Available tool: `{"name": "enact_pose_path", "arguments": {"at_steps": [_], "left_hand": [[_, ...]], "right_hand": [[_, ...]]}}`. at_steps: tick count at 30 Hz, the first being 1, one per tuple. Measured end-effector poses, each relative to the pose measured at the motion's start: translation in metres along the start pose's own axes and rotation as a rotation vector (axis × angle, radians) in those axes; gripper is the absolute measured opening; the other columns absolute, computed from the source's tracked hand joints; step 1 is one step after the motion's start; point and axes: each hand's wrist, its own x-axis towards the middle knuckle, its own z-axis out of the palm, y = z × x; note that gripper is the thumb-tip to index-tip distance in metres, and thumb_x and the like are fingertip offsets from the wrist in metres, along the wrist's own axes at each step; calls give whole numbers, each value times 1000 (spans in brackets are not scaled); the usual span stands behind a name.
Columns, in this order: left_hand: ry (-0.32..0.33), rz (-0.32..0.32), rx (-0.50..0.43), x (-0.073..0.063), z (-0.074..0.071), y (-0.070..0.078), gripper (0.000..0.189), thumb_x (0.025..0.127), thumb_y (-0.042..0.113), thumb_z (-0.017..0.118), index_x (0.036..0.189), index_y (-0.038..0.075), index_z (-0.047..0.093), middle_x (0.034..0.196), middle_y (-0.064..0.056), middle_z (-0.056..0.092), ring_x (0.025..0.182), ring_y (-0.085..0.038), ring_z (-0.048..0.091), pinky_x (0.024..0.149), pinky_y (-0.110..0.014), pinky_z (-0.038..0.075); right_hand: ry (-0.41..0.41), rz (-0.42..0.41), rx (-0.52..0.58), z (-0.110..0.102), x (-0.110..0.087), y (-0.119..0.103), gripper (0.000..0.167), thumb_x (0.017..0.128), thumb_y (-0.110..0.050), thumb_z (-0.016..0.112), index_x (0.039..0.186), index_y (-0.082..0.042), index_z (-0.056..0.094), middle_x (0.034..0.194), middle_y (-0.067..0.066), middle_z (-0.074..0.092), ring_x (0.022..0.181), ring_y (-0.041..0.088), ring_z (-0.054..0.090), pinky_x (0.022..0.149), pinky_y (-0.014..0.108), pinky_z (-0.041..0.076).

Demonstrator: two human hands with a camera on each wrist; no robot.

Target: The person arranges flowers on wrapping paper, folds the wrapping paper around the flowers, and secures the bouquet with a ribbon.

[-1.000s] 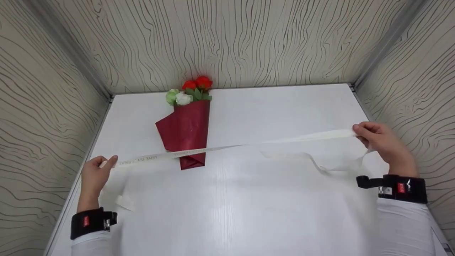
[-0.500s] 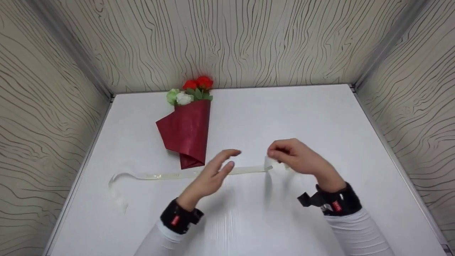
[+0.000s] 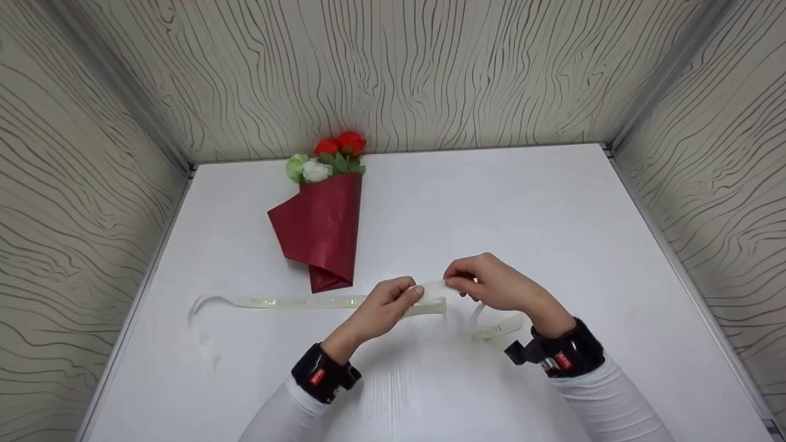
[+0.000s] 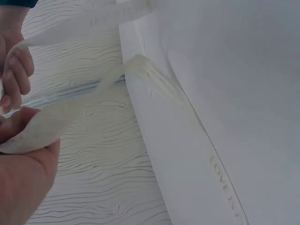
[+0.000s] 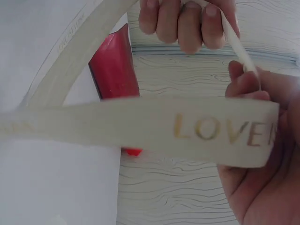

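A long cream ribbon [image 3: 288,302] with gold lettering runs across the white table, its left end curling toward the front. My left hand [image 3: 384,307] grips it at mid-table, thumb over curled fingers. Just to the right, my right hand [image 3: 491,283] pinches the same ribbon between thumb and fingertips, so a short span stretches between the hands. A loose tail loops down below my right hand. In the right wrist view the ribbon [image 5: 140,124] passes close to the camera, reading "LOVE". In the left wrist view the ribbon [image 4: 47,124] crosses my left palm.
A bouquet [image 3: 325,227] in dark red wrapping, with red, white and green flowers, lies at the back left of the white table [image 3: 491,202]. Wood-patterned panels [image 3: 430,73] enclose the table at the back and both sides.
Both hands have come in from far apart to mid-table, and the stretched ribbon has dropped onto the table. My left hand, open half a second ago, now grips the ribbon beside my right hand.
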Motion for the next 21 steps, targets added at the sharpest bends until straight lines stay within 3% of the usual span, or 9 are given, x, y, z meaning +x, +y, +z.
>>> {"name": "enact_pose_path", "arguments": {"at_steps": [5,10,13,17,21], "left_hand": [[96,-8,93,-2,-18,-27,27,93,25,46,71,10,52,62,4,42,61,-8,40,55,-23,32],[156,-13,213,-8,-39,-37,27,92,29,48,69,14,52,63,6,44,63,-9,42,56,-23,34],[181,-38,231,-14,-54,-39,29,91,26,50,67,10,51,61,6,39,60,-9,39,54,-23,31],[179,-80,197,-26,-73,-26,28,90,13,52,65,-1,47,58,3,33,56,-8,33,51,-22,27],[163,-89,192,-40,-90,-8,21,84,2,56,65,0,47,57,2,33,55,-7,32,50,-20,28]], "right_hand": [[29,55,-89,-8,-5,12,17,88,-7,47,92,-11,63,70,-4,57,55,9,52,49,25,45],[117,118,-249,-19,-12,26,23,79,3,47,87,-10,64,77,-3,59,64,10,50,58,26,43],[185,185,-311,-28,-18,37,22,79,2,47,85,-10,65,79,-2,60,66,13,50,60,29,42],[284,267,-337,-43,-30,52,21,82,1,46,83,-8,65,77,2,61,64,16,49,58,31,41],[362,317,-311,-56,-40,64,23,84,0,42,84,-6,64,75,5,60,60,18,47,55,32,40]]}}
